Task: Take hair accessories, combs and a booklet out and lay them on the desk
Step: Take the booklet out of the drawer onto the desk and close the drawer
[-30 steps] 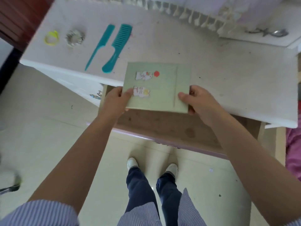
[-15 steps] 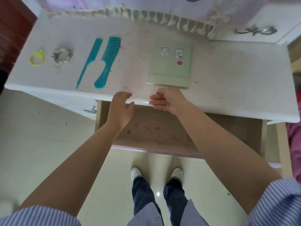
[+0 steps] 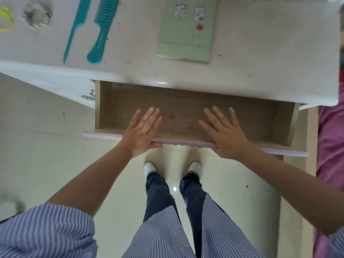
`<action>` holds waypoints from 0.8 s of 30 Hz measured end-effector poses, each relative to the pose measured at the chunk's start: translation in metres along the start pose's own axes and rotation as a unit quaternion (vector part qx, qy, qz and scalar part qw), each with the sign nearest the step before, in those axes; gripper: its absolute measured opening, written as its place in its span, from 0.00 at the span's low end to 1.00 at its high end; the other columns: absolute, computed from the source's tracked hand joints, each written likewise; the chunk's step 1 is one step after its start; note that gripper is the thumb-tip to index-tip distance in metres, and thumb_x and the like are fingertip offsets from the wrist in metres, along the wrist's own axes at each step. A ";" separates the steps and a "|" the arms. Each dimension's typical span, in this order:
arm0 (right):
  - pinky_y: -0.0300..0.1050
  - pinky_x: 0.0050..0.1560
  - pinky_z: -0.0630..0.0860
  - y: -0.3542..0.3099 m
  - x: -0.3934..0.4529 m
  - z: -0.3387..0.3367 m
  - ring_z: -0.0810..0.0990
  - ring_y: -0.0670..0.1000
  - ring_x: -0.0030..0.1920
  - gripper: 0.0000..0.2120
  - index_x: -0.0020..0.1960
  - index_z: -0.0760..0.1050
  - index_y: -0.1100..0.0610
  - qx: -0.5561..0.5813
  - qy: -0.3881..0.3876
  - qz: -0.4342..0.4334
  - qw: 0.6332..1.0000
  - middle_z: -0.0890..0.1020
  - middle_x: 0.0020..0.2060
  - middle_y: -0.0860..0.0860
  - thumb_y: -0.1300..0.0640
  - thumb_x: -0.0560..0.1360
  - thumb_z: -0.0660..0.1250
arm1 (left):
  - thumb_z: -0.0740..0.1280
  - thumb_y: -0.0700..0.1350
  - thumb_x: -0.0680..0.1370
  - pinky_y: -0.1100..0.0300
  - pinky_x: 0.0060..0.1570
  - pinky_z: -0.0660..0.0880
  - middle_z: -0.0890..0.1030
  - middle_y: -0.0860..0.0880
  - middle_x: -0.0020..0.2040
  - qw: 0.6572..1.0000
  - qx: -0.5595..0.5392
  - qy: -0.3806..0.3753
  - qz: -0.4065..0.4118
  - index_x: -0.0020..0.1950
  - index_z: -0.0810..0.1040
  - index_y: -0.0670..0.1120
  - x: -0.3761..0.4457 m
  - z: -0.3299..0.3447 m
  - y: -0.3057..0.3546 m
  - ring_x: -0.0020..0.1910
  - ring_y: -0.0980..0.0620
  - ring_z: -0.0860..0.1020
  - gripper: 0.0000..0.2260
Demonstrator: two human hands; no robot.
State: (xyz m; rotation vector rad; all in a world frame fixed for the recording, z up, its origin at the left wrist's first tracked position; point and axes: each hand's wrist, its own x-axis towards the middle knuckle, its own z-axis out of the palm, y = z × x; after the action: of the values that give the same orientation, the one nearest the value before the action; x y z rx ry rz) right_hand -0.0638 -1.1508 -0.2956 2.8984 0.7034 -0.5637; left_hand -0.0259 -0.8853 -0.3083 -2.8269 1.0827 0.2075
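Note:
On the white desk (image 3: 260, 58) lie a green booklet (image 3: 186, 32) with cartoon stickers, a wide-tooth teal comb (image 3: 101, 28), a teal tail comb (image 3: 75, 28), a grey scrunchie (image 3: 37, 14) and a yellow hair tie (image 3: 5, 19) at the left edge. Below the desk top a brown wooden drawer (image 3: 270, 120) stands pulled out, with nothing visible inside. My left hand (image 3: 142, 132) and my right hand (image 3: 225, 132) rest flat, fingers spread, on the drawer's pale purple front edge (image 3: 104, 135). Neither hand holds anything.
A metal handle (image 3: 89, 95) shows on the white cabinet front left of the drawer. Pink fabric (image 3: 331, 138) lies at the right edge. My feet in white shoes (image 3: 173, 167) stand on the pale tiled floor under the drawer.
Both hands let go of the booklet, which now lies on the desk. They drew back from the desk edge to the drawer's front edge. The camera tilted down.

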 end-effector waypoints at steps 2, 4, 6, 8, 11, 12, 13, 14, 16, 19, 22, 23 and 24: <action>0.76 0.58 0.65 0.000 -0.004 0.001 0.72 0.68 0.64 0.46 0.63 0.72 0.62 0.004 0.065 0.021 0.998 0.77 0.62 0.66 0.51 0.47 0.81 | 0.53 0.64 0.72 0.53 0.73 0.30 0.71 0.32 0.67 1.000 0.001 -0.018 -0.003 0.63 0.63 0.36 0.001 -0.005 -0.002 0.74 0.51 0.30 0.34; 0.66 0.72 0.47 0.008 -0.006 0.001 0.55 0.62 0.74 0.47 0.66 0.63 0.62 0.010 0.147 0.035 0.988 0.72 0.65 0.68 0.47 0.54 0.78 | 0.45 0.67 0.75 0.53 0.73 0.30 0.44 0.35 0.76 1.000 -0.015 0.014 -0.019 0.64 0.61 0.36 0.004 -0.010 -0.005 0.73 0.50 0.30 0.36; 0.64 0.72 0.38 0.020 -0.006 -0.007 0.44 0.60 0.75 0.49 0.67 0.59 0.63 0.030 0.162 0.059 0.985 0.68 0.66 0.71 0.44 0.55 0.76 | 0.39 0.66 0.76 0.53 0.73 0.31 0.35 0.39 0.76 0.998 -0.015 0.059 -0.034 0.65 0.60 0.35 0.009 -0.017 -0.011 0.74 0.48 0.33 0.36; 0.75 0.65 0.52 0.026 0.001 -0.021 0.57 0.69 0.71 0.53 0.67 0.64 0.66 0.037 0.112 0.082 0.990 0.68 0.66 0.72 0.43 0.51 0.79 | 0.38 0.65 0.77 0.51 0.74 0.33 0.58 0.29 0.72 0.996 -0.010 0.074 -0.041 0.64 0.64 0.32 0.016 -0.025 -0.016 0.76 0.40 0.50 0.39; 0.73 0.68 0.50 0.037 0.017 -0.039 0.57 0.68 0.72 0.54 0.71 0.59 0.68 0.070 0.037 0.144 0.986 0.60 0.71 0.69 0.43 0.55 0.78 | 0.36 0.64 0.77 0.34 0.67 0.61 0.79 0.29 0.57 0.996 0.001 -0.004 -0.091 0.58 0.75 0.30 0.035 -0.038 -0.020 0.59 0.32 0.76 0.44; 0.72 0.69 0.48 0.043 0.023 -0.042 0.57 0.66 0.73 0.54 0.71 0.58 0.68 0.064 0.038 0.159 0.984 0.59 0.72 0.67 0.42 0.57 0.77 | 0.36 0.64 0.77 0.29 0.56 0.68 0.80 0.31 0.56 0.994 0.000 -0.013 -0.111 0.56 0.77 0.30 0.042 -0.042 -0.020 0.56 0.33 0.78 0.44; 0.71 0.70 0.49 0.049 0.030 -0.046 0.61 0.64 0.72 0.54 0.71 0.59 0.68 0.051 0.045 0.169 0.983 0.62 0.72 0.66 0.42 0.56 0.77 | 0.36 0.63 0.77 0.27 0.50 0.70 0.82 0.32 0.54 0.992 -0.005 -0.017 -0.126 0.56 0.77 0.31 0.050 -0.047 -0.019 0.54 0.34 0.80 0.43; 0.70 0.70 0.52 0.054 0.037 -0.051 0.66 0.63 0.70 0.53 0.69 0.61 0.69 0.045 0.057 0.170 0.983 0.67 0.69 0.66 0.43 0.55 0.78 | 0.37 0.63 0.77 0.27 0.48 0.71 0.83 0.32 0.52 0.991 -0.019 -0.004 -0.133 0.55 0.78 0.31 0.058 -0.049 -0.021 0.52 0.34 0.81 0.43; 0.68 0.66 0.63 0.061 0.046 -0.054 0.78 0.61 0.57 0.49 0.63 0.70 0.69 0.049 0.091 0.185 0.977 0.78 0.59 0.65 0.48 0.49 0.81 | 0.37 0.63 0.77 0.31 0.48 0.74 0.83 0.33 0.45 0.988 -0.047 0.029 -0.145 0.52 0.79 0.33 0.067 -0.051 -0.020 0.45 0.36 0.83 0.42; 0.61 0.54 0.77 0.061 0.053 -0.057 0.82 0.61 0.41 0.45 0.54 0.76 0.70 0.046 0.136 0.185 0.972 0.83 0.44 0.63 0.52 0.41 0.83 | 0.36 0.63 0.77 0.44 0.44 0.79 0.82 0.35 0.38 0.985 -0.065 0.065 -0.146 0.49 0.80 0.32 0.079 -0.053 -0.024 0.37 0.38 0.82 0.43; 0.63 0.55 0.75 0.066 0.050 -0.053 0.82 0.63 0.45 0.45 0.55 0.75 0.72 0.102 0.154 0.177 0.967 0.82 0.46 0.66 0.54 0.43 0.83 | 0.38 0.64 0.77 0.45 0.46 0.79 0.82 0.34 0.41 0.981 -0.070 0.091 -0.157 0.51 0.79 0.31 0.080 -0.049 -0.026 0.39 0.37 0.82 0.43; 0.62 0.58 0.74 0.064 0.050 -0.052 0.80 0.64 0.48 0.45 0.58 0.74 0.72 0.116 0.151 0.178 0.965 0.81 0.49 0.66 0.54 0.46 0.83 | 0.41 0.64 0.77 0.42 0.49 0.78 0.82 0.32 0.45 0.978 -0.076 0.101 -0.168 0.54 0.77 0.30 0.082 -0.048 -0.025 0.43 0.35 0.81 0.42; 0.59 0.62 0.71 0.064 0.050 -0.051 0.78 0.63 0.52 0.45 0.61 0.71 0.70 0.117 0.130 0.173 0.969 0.78 0.54 0.65 0.53 0.50 0.82 | 0.43 0.63 0.77 0.39 0.55 0.74 0.80 0.30 0.51 0.971 -0.088 0.107 -0.193 0.58 0.74 0.29 0.088 -0.046 -0.024 0.51 0.33 0.79 0.40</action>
State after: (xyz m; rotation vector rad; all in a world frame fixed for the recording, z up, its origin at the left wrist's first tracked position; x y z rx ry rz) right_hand 0.0233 -1.1767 -0.2659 3.2463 0.1459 -0.2417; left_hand 0.0593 -0.9324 -0.2765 -3.2052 0.5420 -0.0394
